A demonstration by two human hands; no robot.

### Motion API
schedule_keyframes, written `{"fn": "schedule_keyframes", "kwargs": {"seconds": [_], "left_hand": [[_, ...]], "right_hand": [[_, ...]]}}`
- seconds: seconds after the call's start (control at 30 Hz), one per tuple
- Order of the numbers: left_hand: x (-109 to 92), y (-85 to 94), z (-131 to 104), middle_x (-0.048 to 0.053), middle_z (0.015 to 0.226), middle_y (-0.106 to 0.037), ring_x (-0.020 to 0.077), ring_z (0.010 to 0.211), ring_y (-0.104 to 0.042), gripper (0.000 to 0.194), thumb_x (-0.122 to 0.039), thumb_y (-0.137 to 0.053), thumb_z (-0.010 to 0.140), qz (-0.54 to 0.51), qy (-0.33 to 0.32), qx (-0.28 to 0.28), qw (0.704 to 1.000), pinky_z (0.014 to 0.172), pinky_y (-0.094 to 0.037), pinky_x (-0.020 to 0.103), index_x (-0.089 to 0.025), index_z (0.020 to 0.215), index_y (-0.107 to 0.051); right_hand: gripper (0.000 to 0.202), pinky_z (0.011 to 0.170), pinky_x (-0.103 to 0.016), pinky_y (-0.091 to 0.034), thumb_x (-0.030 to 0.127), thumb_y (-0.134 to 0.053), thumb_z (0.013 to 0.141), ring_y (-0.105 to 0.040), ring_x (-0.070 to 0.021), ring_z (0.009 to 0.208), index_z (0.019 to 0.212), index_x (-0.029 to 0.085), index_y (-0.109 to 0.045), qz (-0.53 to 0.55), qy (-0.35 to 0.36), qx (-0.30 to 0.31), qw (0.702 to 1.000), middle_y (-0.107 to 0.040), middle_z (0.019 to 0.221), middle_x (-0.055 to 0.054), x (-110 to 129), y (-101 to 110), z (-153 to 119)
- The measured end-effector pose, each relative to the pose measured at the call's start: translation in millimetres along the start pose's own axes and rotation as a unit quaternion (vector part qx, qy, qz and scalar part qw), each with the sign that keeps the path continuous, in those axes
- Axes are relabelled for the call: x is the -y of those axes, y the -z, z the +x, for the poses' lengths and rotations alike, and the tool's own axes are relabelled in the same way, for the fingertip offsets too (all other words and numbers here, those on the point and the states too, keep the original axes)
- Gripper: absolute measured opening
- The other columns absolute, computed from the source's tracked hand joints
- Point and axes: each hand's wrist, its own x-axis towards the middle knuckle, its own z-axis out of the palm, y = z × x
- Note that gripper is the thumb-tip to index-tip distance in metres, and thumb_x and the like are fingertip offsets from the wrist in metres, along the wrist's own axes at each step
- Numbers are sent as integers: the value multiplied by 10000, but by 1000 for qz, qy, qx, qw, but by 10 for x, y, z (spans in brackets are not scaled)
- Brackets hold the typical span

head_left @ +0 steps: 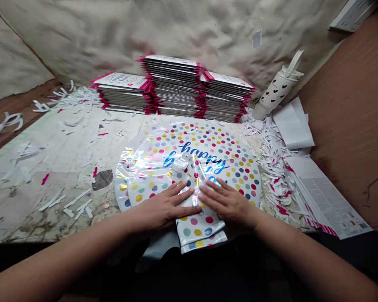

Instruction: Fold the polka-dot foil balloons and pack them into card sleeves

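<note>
The person's left hand (pixel 171 203) and right hand (pixel 228 203) lie flat, palms down, on a shiny folded sheet (pixel 197 228) with dots, pressing without gripping. It sits on top of big round dotty sheets (pixel 242 167), at the front of the table (pixel 66 155). Behind stand three piles of pink-edged packs (pixel 178 90).

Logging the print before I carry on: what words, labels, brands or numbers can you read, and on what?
"happy": blue script on the dotted foil sheet.
"b...": second word, same sheet; the rest is mostly covered by the folded foil and right hand.
Stacked packets: printed, too small to read.
Packets at right: text and barcode, too small.
Wall sticker: too blurred.
</note>
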Motion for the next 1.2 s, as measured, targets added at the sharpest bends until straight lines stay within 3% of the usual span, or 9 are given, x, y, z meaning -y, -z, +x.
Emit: {"fn": "schedule_keyframes", "kwargs": {"seconds": [0.13, 0.27, 0.37, 0.53, 0.63, 0.73, 0.87, 1.03, 1.2], "left_hand": [[-63, -105, -95, 123, 1302, -505, 269, 1243, -413, 424, -115, -395, 872, 59, -2, -77, 995, 1017, -369, 435, -192, 1279, -485], [-104, 6, -92, 58, 1009, -681, 216, 953, -613, 294, -194, -431, 849, -75, 125, -137, 980, 830, -506, 336, -220, 1029, -661], [-13, 218, 44, -5, 666, -665, 179, 631, -634, 233, -364, -502, 801, -282, 314, -110, 900, 565, -511, 264, -208, 764, -672], [225, 379, 276, -3, 513, -611, 126, 473, -580, 277, -399, -626, 696, -489, 469, -74, 731, 437, -424, 187, -173, 605, -494], [277, 355, 338, 12, 496, -613, 114, 441, -573, 243, -349, -611, 714, -516, 485, -70, 703, 428, -423, 178, -170, 631, -469], [267, 377, 330, 14, 487, -600, 122, 460, -589, 232, -310, -615, 718, -535, 490, -75, 684, 450, -457, 192, -165, 628, -458], [238, 543, 126, 43, 676, -663, 143, 616, -647, 182, -300, -645, 720, -553, 485, -130, 665, 540, -516, 213, -150, 742, -546], [286, 657, -60, 127, 1003, -659, 231, 905, -649, 313, -275, -703, 671, -655, 498, -157, 546, 695, -560, 304, -152, 934, -585], [356, 595, 344, -45, 503, -567, 112, 460, -560, 276, -358, -722, 647, -552, 519, -75, 648, 423, -446, 185, -172, 762, -555]], "right_hand": [[367, 1041, -377, -334, 137, -382, 901, -448, -165, 1222, 1241, 200, -504, 104, 27, 92, 990, -528, 1287, -63, 49, 16, 119], [252, 887, -334, -457, 192, -595, 761, -626, -196, 976, 1003, 225, -658, 302, -189, 104, 928, -685, 1038, -24, -19, 51, 238], [118, 665, -278, -520, 233, -583, 773, -659, -173, 724, 843, 184, -664, 350, -373, 81, 855, -706, 783, -13, -206, 38, 428], [266, 507, -273, -505, 343, -434, 878, -584, -132, 489, 973, 143, -580, 291, -494, 4, 819, -650, 667, -21, -404, 9, 676], [304, 758, -340, -509, 302, -348, 914, -630, -180, 821, 1097, 159, -543, 185, -425, -75, 883, -656, 960, -92, -251, -32, 740], [379, 1027, -402, -327, 223, -314, 911, -419, -229, 1228, 1222, 118, -503, 83, -269, -15, 960, -496, 1300, -144, -81, -161, 839], [556, 1101, -486, -90, 450, -266, 921, -106, -243, 1373, 1414, 193, -241, 67, -278, 131, 949, -177, 1494, -58, -101, -339, 961], [584, 1088, -506, -8, 559, -186, 899, -1, -235, 1380, 1421, 298, -179, 83, -289, 134, 944, -82, 1512, -1, -145, -413, 1004], [635, 1092, -486, -39, 578, -244, 883, -23, -239, 1380, 1428, 263, -158, 134, -258, 109, 951, -88, 1512, -26, -210, -241, 944]]}}
